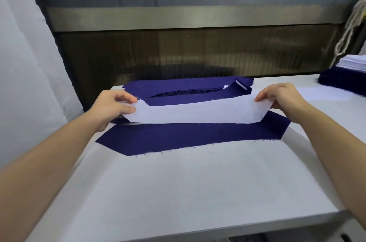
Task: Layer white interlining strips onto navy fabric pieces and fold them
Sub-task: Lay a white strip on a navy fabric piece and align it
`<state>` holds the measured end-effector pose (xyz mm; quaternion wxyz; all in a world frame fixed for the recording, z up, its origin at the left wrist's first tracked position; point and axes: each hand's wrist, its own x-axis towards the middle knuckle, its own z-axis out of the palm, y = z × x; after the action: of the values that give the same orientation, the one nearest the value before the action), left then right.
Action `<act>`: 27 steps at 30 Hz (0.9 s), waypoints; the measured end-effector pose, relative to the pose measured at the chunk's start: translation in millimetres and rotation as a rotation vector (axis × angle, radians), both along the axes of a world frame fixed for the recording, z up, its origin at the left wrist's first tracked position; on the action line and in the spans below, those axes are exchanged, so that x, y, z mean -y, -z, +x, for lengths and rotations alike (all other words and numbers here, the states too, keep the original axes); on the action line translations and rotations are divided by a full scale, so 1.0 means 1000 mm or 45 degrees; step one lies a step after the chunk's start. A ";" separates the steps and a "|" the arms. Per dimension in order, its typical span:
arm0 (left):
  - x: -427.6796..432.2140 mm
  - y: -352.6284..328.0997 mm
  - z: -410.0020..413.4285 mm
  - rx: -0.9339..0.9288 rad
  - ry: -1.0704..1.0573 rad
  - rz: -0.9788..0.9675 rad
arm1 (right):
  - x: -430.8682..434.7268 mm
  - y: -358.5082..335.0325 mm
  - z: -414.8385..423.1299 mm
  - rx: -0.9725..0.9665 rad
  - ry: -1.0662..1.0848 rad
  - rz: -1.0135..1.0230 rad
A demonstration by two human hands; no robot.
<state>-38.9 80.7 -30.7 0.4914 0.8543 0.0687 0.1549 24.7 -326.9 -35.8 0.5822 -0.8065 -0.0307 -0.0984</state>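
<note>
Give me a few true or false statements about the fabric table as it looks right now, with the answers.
1. The left hand and right hand each pinch one end of the white strip. True.
2. The navy piece nearest the person is folded in half. False: it lies flat and unfolded on the table.
3. A pile of navy pieces sits behind the white strip. True.
4. The stack of white strips at the far right rests on the bare table. False: it sits on top of a navy stack.
</note>
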 end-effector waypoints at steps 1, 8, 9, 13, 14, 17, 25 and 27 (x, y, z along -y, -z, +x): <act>-0.002 0.000 -0.002 -0.008 0.001 -0.003 | 0.000 0.000 -0.001 -0.016 -0.011 0.006; -0.019 0.005 -0.016 -0.134 0.153 -0.128 | 0.005 -0.003 -0.006 -0.098 -0.080 -0.078; -0.021 0.006 -0.019 -0.178 0.221 -0.124 | 0.006 -0.003 -0.007 -0.130 -0.100 -0.127; -0.023 0.010 -0.024 -0.219 0.372 -0.029 | 0.008 -0.001 -0.011 -0.240 -0.181 -0.289; -0.023 0.010 -0.024 -0.191 0.375 0.024 | 0.007 -0.001 -0.011 -0.238 -0.171 -0.301; -0.018 0.011 -0.023 -0.092 0.353 0.215 | 0.006 -0.002 -0.010 -0.228 -0.126 -0.324; -0.009 0.012 -0.022 0.097 0.310 0.441 | 0.009 -0.003 -0.012 -0.216 -0.149 -0.351; -0.010 0.012 -0.023 0.090 0.314 0.431 | 0.011 -0.005 -0.014 -0.202 -0.177 -0.344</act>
<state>-61.8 90.8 -42.2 0.3581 0.9206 -0.0805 0.1329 11.1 -337.5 -31.2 0.4743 -0.8786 -0.0536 0.0110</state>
